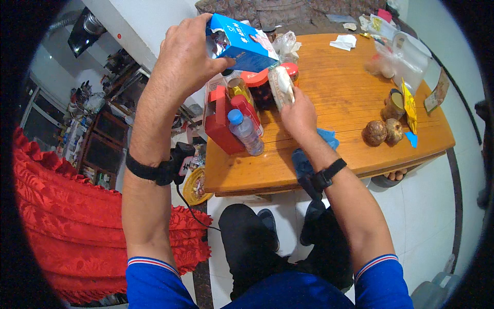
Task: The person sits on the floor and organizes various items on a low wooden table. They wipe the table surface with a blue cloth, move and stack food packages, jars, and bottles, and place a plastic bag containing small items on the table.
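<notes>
My left hand (pixel 187 58) grips a blue carton (pixel 251 50) from its near end, raised above the left side of the wooden table (pixel 332 96). That end of the carton is torn, and silver foil shows inside. In my right hand (pixel 301 117) is a pale, elongated packet (pixel 281 87) with faint printing, held tilted just below the carton's far end. Behind the packet stand jars with red lids (pixel 256 78), partly hidden. A blue cloth (pixel 328 138) lies on the table under my right wrist.
A red box (pixel 222 123) and a blue-capped plastic bottle (pixel 247 133) stand at the table's left edge. Two round brown fruits or vegetables (pixel 375 133), a jar (pixel 394 104) and a yellow packet (pixel 410 108) sit at right. A white plastic jug (pixel 413 58) is farther back.
</notes>
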The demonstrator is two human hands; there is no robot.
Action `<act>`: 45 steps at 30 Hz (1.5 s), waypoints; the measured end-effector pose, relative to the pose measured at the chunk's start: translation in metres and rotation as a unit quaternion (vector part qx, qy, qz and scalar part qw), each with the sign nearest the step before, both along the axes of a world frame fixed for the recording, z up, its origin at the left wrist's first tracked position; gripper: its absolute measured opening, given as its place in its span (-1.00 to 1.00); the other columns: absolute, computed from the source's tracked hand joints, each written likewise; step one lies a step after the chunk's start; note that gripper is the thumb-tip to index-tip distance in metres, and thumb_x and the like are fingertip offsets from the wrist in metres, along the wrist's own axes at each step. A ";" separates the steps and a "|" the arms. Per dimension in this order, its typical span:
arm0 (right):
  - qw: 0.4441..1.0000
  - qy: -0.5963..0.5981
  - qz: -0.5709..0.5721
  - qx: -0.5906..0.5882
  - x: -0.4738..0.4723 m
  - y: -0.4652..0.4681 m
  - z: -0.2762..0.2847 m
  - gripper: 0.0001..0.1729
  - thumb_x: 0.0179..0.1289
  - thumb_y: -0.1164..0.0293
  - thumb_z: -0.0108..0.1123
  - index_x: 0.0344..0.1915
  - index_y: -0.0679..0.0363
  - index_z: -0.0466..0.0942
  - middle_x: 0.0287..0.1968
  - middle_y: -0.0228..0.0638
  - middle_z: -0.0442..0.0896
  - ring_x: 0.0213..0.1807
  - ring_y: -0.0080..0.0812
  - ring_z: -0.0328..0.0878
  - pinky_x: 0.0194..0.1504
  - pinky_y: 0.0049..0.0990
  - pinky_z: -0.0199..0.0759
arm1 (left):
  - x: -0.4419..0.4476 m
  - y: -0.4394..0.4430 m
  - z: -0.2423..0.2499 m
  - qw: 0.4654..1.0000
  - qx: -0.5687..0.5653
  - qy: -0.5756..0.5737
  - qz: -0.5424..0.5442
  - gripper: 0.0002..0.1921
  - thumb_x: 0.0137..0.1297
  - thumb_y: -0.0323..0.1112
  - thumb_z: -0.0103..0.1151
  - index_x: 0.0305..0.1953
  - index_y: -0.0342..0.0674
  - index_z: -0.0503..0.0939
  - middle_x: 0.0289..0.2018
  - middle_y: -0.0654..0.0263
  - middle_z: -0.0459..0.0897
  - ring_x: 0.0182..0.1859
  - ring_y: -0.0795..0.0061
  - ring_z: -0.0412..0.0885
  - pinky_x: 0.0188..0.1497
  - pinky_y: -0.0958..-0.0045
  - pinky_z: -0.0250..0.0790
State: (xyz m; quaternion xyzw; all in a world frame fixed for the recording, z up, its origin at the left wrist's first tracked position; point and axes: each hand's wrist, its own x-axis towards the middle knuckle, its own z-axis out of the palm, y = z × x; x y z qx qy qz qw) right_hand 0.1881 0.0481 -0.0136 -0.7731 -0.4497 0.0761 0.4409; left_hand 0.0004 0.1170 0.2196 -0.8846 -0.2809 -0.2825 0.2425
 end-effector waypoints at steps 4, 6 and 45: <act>0.998 -0.014 0.025 0.046 -0.013 -0.006 0.004 -0.43 0.40 0.48 0.16 0.40 0.27 0.48 0.16 0.17 0.68 0.16 0.26 0.66 0.21 0.13 0.53 | 0.004 0.000 -0.004 0.999 0.023 -0.019 -0.036 -0.07 -0.02 -0.17 0.71 0.38 -0.42 0.50 0.16 -0.14 0.68 0.22 -0.19 0.62 0.36 0.00 0.46; 0.997 -0.046 0.045 0.033 -0.022 -0.006 0.012 -0.51 0.43 0.48 0.11 0.33 0.30 0.51 0.10 0.20 0.70 0.08 0.28 0.71 0.12 0.16 0.58 | 0.011 -0.001 -0.008 0.999 0.015 -0.015 -0.037 -0.07 -0.03 -0.18 0.72 0.38 -0.40 0.50 0.16 -0.13 0.68 0.22 -0.18 0.61 0.36 0.00 0.45; 0.984 -0.103 0.085 0.120 -0.037 -0.087 -0.058 -0.74 0.16 0.43 0.39 -0.15 0.29 0.66 0.00 0.00 0.68 0.15 0.09 0.57 0.19 0.05 0.43 | 0.123 0.023 -0.141 0.923 -0.166 0.342 0.061 -0.23 0.09 0.00 0.68 0.24 -0.31 0.60 0.20 0.01 0.72 0.30 -0.03 0.66 0.39 -0.01 0.50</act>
